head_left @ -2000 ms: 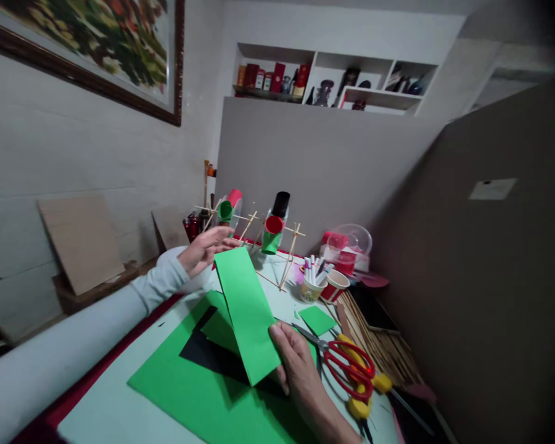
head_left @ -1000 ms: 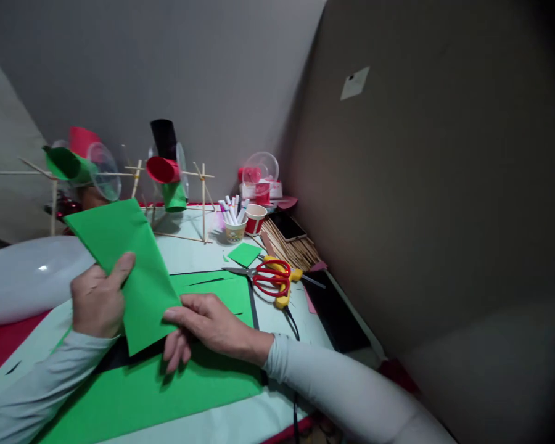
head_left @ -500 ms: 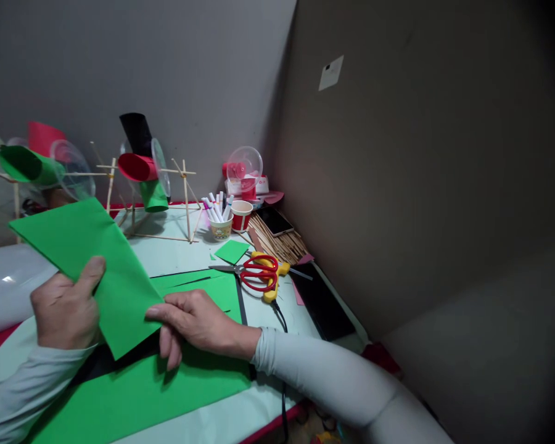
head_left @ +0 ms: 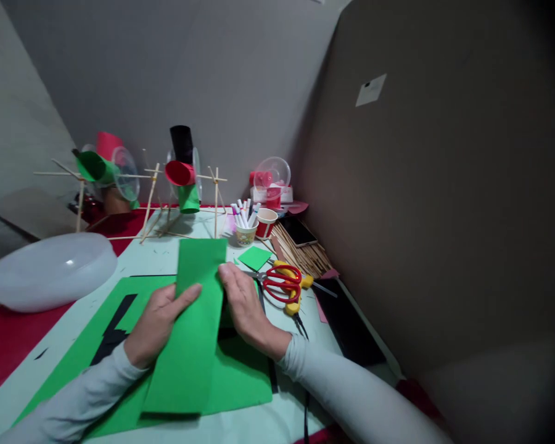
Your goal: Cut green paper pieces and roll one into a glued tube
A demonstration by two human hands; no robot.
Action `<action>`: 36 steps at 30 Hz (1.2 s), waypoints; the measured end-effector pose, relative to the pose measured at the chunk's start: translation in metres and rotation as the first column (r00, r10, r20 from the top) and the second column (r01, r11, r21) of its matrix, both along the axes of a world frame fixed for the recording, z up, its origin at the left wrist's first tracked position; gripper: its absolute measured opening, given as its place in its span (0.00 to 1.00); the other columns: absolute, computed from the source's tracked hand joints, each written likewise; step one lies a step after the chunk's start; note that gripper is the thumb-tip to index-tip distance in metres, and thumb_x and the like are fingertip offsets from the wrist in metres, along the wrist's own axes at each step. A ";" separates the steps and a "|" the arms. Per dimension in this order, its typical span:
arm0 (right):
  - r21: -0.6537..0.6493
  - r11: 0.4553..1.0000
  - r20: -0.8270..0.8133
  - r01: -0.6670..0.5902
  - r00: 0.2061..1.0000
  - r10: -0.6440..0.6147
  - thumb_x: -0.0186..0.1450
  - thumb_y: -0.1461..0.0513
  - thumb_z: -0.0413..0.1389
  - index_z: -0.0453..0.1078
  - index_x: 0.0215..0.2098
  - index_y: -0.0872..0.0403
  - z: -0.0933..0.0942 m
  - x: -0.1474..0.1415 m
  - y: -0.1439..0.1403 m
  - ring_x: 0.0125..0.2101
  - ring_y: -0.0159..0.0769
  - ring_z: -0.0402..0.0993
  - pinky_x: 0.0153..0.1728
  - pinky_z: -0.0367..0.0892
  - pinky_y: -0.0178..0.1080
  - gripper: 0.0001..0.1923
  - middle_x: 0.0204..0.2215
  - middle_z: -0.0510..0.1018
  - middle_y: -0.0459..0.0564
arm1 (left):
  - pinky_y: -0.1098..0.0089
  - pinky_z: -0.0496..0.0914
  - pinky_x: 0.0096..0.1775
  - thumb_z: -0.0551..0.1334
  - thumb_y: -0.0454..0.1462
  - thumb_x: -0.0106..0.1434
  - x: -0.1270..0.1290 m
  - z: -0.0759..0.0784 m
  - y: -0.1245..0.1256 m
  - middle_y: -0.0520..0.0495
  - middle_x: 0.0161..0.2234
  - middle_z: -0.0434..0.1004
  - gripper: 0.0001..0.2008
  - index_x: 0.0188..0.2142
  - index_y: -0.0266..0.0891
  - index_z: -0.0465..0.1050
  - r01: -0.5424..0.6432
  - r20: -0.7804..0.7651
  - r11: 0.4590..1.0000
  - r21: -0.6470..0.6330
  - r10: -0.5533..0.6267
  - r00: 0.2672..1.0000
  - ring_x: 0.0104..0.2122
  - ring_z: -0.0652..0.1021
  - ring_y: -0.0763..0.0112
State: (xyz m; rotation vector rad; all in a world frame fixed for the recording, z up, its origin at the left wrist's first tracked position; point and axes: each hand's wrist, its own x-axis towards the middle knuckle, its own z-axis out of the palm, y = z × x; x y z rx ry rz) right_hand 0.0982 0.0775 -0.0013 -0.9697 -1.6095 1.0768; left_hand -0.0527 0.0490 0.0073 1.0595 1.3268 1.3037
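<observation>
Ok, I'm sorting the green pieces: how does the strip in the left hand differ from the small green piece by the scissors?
The strip is long; the small green piece is short and squarish. The strip is held in the left hand, with the right hand at its edge; the small green piece lies on the table by the scissors. Both are green.

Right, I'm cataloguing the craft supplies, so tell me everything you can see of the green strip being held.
The green strip is long, plain and straight-edged, and looks like paper or thin card. It slants over a larger green sheet. The left hand holds its left side, thumb on the face; the right hand touches its right edge, nearer the far end. Its underside is hidden.
</observation>
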 end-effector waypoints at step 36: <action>0.266 0.962 0.838 -0.059 0.508 -0.201 0.59 0.67 0.58 0.67 0.33 0.55 0.026 0.100 0.029 0.38 0.46 0.72 0.40 0.62 0.41 0.05 0.34 0.77 0.57 | 0.77 0.71 0.18 0.75 0.41 0.46 -0.024 0.003 0.015 0.52 0.17 0.75 0.15 0.31 0.35 0.77 0.084 0.316 0.996 -0.040 -0.068 0.946 0.14 0.72 0.75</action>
